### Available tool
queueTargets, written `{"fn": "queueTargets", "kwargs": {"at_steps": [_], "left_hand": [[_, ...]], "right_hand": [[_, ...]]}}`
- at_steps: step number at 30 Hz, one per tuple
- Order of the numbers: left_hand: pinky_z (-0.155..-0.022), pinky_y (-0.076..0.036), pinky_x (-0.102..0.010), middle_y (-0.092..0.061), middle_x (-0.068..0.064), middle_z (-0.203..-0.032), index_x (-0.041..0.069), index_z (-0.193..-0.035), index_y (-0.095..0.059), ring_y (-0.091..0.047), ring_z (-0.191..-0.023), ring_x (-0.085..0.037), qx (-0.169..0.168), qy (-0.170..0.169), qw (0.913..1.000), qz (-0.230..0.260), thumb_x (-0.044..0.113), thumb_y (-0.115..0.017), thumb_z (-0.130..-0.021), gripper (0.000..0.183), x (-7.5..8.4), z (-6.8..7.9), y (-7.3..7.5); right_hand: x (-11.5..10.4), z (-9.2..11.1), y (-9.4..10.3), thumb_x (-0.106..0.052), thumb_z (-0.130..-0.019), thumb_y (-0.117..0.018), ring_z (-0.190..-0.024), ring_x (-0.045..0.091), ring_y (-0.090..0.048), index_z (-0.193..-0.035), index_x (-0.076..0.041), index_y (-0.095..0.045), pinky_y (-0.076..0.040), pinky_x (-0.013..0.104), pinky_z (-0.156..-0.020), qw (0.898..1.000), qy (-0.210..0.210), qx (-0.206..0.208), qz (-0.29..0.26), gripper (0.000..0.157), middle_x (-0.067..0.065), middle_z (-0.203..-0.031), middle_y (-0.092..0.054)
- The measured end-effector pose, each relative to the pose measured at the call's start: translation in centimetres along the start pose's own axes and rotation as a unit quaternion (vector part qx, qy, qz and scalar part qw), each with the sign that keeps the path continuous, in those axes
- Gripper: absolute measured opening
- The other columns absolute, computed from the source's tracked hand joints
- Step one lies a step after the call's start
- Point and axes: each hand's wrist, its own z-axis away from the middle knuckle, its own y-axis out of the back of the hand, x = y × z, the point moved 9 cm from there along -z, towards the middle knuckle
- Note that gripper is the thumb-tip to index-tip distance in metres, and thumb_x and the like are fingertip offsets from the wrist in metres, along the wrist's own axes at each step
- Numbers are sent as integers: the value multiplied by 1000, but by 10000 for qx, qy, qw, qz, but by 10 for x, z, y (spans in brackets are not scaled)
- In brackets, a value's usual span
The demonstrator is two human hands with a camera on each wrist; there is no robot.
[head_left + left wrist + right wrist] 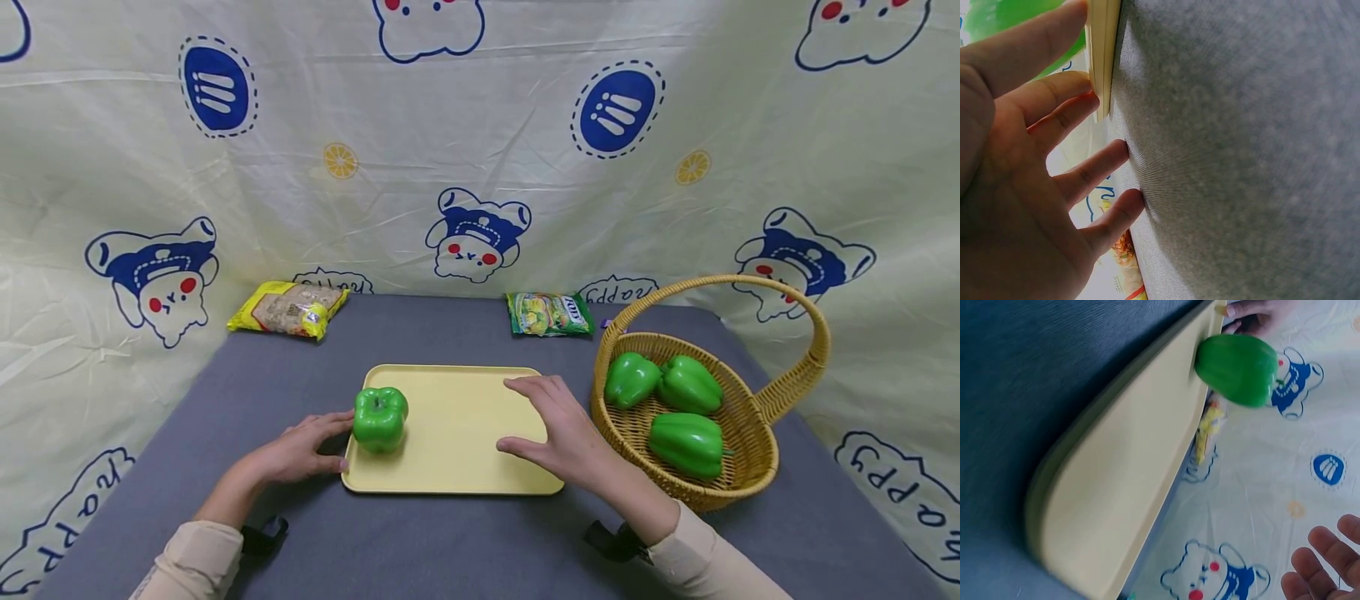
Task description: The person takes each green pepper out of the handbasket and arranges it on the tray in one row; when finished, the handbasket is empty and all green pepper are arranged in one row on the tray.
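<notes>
Sleeves, two, pale, a dark band at each wrist: nearest items, on the near side of the tray.

Head view. Tray: yellow, shallow, one long side near, on a grey-covered table. Green pepper, one: on the tray's left end, long axis judged near upright. Left hand: at the tray's left edge, the pepper immediately right of its fingers; contact with the pepper cannot be told. Right hand: above the tray's right end, thumb and fingers wide apart, nothing between; pepper well off to its left. Nearer hand: the left. Basket, wicker, handled: right of the tray, containing three further peppers. Packets, two: yellow packet beyond the tray's left end, green packet beyond its far right corner.

Left wrist view. Fingers spread wide, gripping nothing visible; thumb and forefinger at the tray's rim, last two fingertips on the table. Pepper, part only: behind the thumb, above the rim.

Right wrist view. Tray runs lengthwise towards the left hand; pepper at that far end. Right-hand fingers: loose, unladen, well apart from it.
</notes>
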Motion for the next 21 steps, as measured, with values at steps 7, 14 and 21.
{"fn": "queueTargets", "kwargs": {"at_steps": [7, 14, 21], "left_hand": [[-97, -22, -71, -35, -18, -150, 3, -141, -42, -30, -133, -47, -15, 4, 10000, -1, 32, -68, -86, 68, 1, 0, 0], [-97, -23, -71, -35, -19, -150, 3, -141, -42, -31, -133, -47, 7, -33, 10000, -47, 33, -68, -86, 68, 2, 0, 1], [-98, -23, -70, -35, -18, -150, 3, -141, -42, -30, -133, -46, 13, 7, 10000, -7, 33, -68, -85, 68, 1, 0, 0]], "right_hand": [[22, 21, 31, -31, -69, -84, -114, 22, -49, -132, -9, -52, -45, 45, -90, 9985, -389, 271, 260, 74, 8, -124, -58], [49, 45, 56, -25, -69, -84, -117, 24, -47, -132, -10, -52, -41, 44, -92, 9945, -827, 453, 458, 72, 9, -125, -56], [75, 67, 75, -20, -69, -84, -111, 32, -49, -126, -3, -54, -39, 47, -87, 9896, -1040, 662, 739, 67, 16, -120, -59]]}}
